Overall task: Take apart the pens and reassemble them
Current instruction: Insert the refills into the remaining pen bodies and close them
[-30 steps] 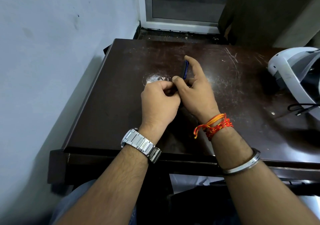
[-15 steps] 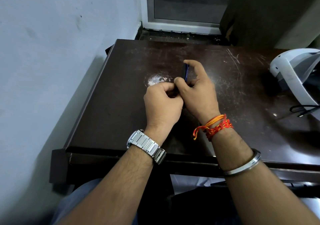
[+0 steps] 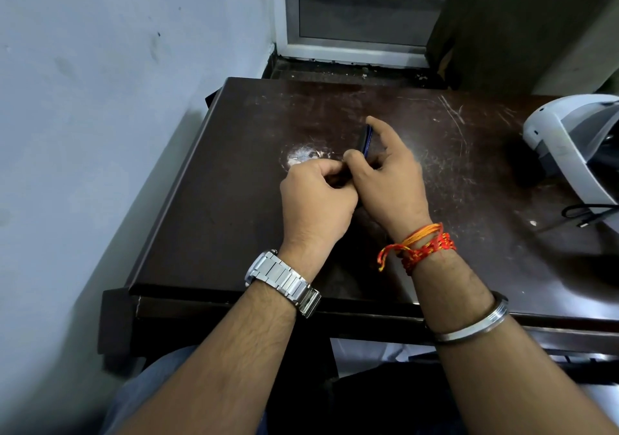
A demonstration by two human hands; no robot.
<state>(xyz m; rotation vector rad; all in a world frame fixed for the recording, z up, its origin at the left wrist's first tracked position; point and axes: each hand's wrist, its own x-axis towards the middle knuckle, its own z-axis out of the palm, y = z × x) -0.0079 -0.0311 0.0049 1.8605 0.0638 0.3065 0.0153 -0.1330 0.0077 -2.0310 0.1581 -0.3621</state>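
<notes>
Over the middle of the dark brown table (image 3: 207, 206), both hands meet with their knuckles close together. The right hand (image 3: 390, 183) holds a slim blue pen (image 3: 366, 139) that stands nearly upright, tilted slightly toward the far edge; its thumb presses the lower part of the barrel while the index finger stretches up along the right side to the top end. The other right fingers curl loosely behind. The left hand (image 3: 316, 200) is curled into a near fist, its fingers pinched together at the base of the pen; what they grip is hidden under the knuckles, so I cannot tell whether it is the pen's lower end or a separate part.

The table top is glossy, worn wood with pale scratches toward the far right corner and a whitish scuffed patch (image 3: 303, 156) just left of the hands. A steel link watch (image 3: 284, 282) wraps the left wrist. Red and orange threads (image 3: 418, 247) and a plain metal bangle (image 3: 475, 327) circle the right forearm. At the right edge lies a smooth white and grey rounded headset (image 3: 576, 143) with a black cable (image 3: 584, 213) beside it.
</notes>
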